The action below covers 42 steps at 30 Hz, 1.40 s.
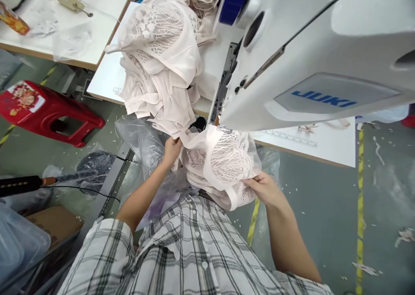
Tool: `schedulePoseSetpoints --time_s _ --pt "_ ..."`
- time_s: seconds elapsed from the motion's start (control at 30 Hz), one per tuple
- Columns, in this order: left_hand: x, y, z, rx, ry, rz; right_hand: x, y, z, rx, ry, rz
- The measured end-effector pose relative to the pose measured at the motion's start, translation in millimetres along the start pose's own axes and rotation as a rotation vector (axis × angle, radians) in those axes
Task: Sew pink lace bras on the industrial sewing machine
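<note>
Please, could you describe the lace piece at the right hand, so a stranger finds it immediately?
Find the big white machine marked JUKI. Below its lower left end in the picture is the pale lace piece, its edge pinched by the right hand. Unlike the similar lace in the upper heap, it meets that hand.

Lace garment (228,161): pale pinkish white, branching openwork pattern. Garment pile (175,65): same pale tone — plain areas alongside patterned lace. Sewing machine (311,52): white; lettering (324,99) blue on a grey plate. Shirt (191,251): white with dark plaid lines. Stool (55,107): red — floral print on white. Floor (317,208): grey-green; floor tape (360,200) yellow, dark-marked.
</note>
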<state>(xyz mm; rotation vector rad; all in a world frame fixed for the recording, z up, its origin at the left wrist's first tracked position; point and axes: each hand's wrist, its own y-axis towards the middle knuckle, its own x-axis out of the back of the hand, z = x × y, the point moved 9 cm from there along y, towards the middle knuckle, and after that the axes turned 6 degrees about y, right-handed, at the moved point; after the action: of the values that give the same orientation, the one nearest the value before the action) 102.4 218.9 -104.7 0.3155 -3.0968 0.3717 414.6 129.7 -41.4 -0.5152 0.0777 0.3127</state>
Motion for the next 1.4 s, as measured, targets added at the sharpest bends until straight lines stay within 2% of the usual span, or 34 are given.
schedulePoseSetpoints --time_s 0.1,0.27,0.33,0.4,0.5,0.67,0.77,0.97,1.13,1.27,1.4 --pt "11.0 -3.4 -9.2 -0.041 0.008 -0.076 5.4 -0.8 3.7 0.028 0.013 -0.003" --pt "4.2 -10.9 -27.3 -0.071 -0.005 0.009 8.5 1.9 8.8 0.052 -0.057 -0.014" --pt "7.6 -17.3 -33.3 -0.087 0.035 -0.017 5.7 3.4 11.5 0.059 -0.082 -0.003" --pt "18.2 -24.8 -42.7 -0.143 0.169 -0.116 2.5 4.2 13.9 0.056 -0.092 0.007" --pt "27.1 -31.5 -64.1 -0.275 0.509 -0.23 -1.7 4.7 17.1 0.037 -0.1 0.015" --pt "15.2 -14.2 -82.5 -0.358 0.92 -0.133 -9.0 5.2 27.3 0.025 -0.152 0.027" --pt "16.6 -4.5 -87.6 -0.356 1.055 -0.146 -13.1 4.1 35.7 0.048 -0.157 0.038" --pt "27.5 0.2 -89.7 -0.33 1.0 -0.18 -19.0 0.5 44.5 0.063 -0.199 0.069" --pt "25.9 2.2 -87.2 -0.335 1.029 -0.152 -24.7 1.5 49.9 0.068 -0.202 0.087" --pt "26.8 -0.1 -91.2 -0.363 1.032 -0.227 -26.5 2.1 49.6 0.078 -0.194 0.102" --pt "25.1 -4.7 -96.4 -0.429 0.933 -0.266 -23.1 3.0 43.5 0.071 -0.199 0.1"
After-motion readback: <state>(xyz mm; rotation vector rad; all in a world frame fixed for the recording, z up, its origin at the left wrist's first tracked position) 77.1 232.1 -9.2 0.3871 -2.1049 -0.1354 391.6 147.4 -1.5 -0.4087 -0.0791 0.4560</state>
